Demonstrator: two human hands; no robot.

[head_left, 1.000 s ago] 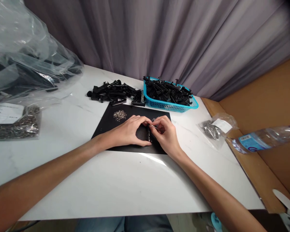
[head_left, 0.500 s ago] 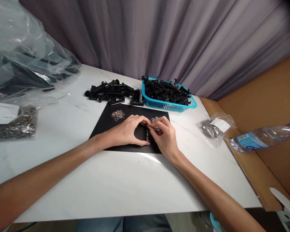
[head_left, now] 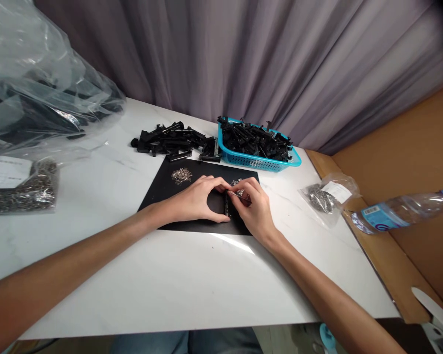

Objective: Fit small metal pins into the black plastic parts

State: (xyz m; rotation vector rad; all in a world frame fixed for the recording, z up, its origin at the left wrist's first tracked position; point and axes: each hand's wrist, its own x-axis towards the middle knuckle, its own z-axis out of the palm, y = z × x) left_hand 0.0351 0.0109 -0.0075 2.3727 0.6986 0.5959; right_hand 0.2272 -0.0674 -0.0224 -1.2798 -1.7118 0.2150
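My left hand [head_left: 197, 200] lies on the black mat [head_left: 192, 223], its thumb and forefinger curved round the two ends of a narrow black plastic part [head_left: 227, 205]. Bright spots show along that part. From the right, my right hand [head_left: 256, 209] pinches a thin metal tool [head_left: 245, 198], its fingertips at the far end of the part. The tool's tip is too small to make out. One heap of small metal pieces [head_left: 181, 175] sits at the mat's upper left; a second heap [head_left: 238, 184] is partly hidden behind my right hand.
A pile of black plastic parts [head_left: 172, 140] lies behind the mat, beside a blue basket [head_left: 260, 162] full of similar ones. Bags of metal pieces stand left [head_left: 40, 191] and right [head_left: 323, 196]. A plastic bottle [head_left: 402, 209] lies by the cardboard [head_left: 376, 260] at right.
The whole view has shifted very slightly. Both hands keep their hold, with only a small change at the right fingertips and in the tilt of the black part.
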